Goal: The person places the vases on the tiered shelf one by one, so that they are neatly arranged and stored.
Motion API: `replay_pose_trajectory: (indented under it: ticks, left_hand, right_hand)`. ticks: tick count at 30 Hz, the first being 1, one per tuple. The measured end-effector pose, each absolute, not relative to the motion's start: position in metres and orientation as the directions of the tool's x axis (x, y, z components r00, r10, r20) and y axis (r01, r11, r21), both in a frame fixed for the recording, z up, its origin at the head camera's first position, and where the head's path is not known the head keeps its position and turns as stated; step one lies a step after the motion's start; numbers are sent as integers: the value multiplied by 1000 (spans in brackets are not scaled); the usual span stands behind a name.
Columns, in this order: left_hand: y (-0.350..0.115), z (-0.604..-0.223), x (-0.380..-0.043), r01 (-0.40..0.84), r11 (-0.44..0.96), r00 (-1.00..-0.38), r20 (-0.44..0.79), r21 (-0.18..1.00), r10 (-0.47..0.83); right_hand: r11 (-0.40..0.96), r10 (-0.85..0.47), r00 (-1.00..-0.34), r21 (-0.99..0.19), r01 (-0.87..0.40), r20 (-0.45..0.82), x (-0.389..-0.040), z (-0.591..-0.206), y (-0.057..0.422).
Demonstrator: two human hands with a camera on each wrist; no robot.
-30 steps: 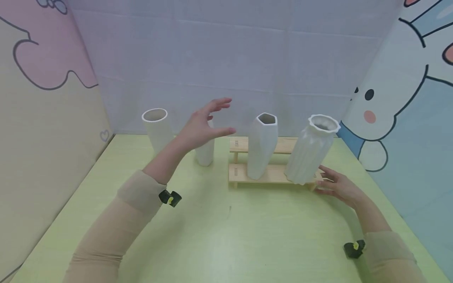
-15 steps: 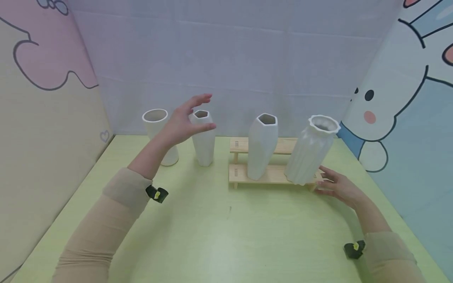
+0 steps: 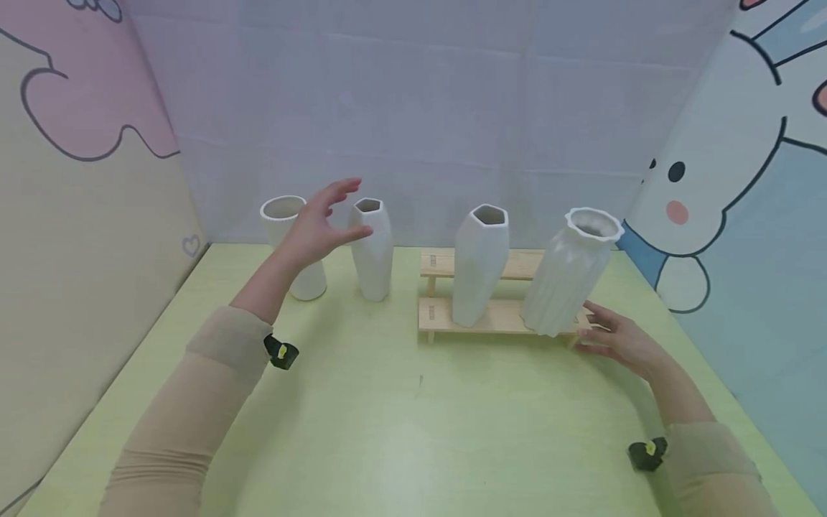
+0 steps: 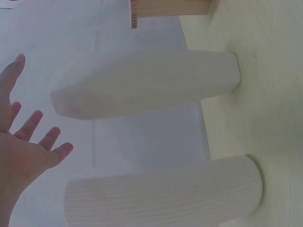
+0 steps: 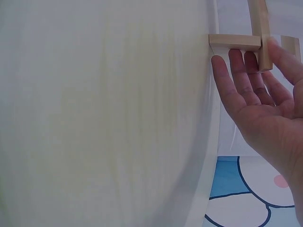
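My left hand (image 3: 316, 233) hovers with fingers spread and thumb apart, between a tall ribbed white vase (image 3: 309, 280) and a faceted white vase (image 3: 373, 258) on the table. Nothing is in it; the left wrist view shows a gap between the hand (image 4: 23, 151) and the faceted vase (image 4: 147, 82). On the lower shelf of a two-step wooden rack (image 3: 439, 314) stand another faceted vase (image 3: 478, 269) and a fluted vase (image 3: 565, 280) with a scalloped rim. My right hand (image 3: 623, 345) holds the rack's right end, thumb on the shelf board (image 5: 262, 33) and fingers by its leg (image 5: 234, 41).
The rack's upper shelf (image 3: 523, 266) lies behind the two vases. A pale curtain (image 3: 413, 108) hangs along the table's back edge. Cartoon-printed panels (image 3: 756, 215) flank the pale green table (image 3: 413, 424).
My left hand has moved left, away from the faceted vase on the table, leaving more of that vase visible. The right hand stays at the rack's end.
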State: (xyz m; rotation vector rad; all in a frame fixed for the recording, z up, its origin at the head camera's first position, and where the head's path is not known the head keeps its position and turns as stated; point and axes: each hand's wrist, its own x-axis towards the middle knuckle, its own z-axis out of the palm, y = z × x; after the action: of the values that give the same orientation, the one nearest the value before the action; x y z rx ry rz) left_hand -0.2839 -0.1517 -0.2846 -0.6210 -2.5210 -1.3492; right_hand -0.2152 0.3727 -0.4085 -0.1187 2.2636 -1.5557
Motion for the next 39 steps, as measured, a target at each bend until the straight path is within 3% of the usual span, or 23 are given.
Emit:
replay_pose_trajectory:
  ticks: [9, 25, 39]
  left_hand:
    - [-157, -308, -293, 435, 507, -900, 361, 744, 244]
    - [-153, -340, -301, 359, 408, -932, 299, 840, 206]
    - [-149, -347, -309, 354, 327, -933, 307, 876, 188]
  right_hand:
    - [389, -282, -922, -910, 142, -265, -214, -407, 374]
    - [388, -283, -919, -909, 153, -275, -213, -406, 373]
    - [382, -286, -917, -911, 156, -277, -213, -408, 374]
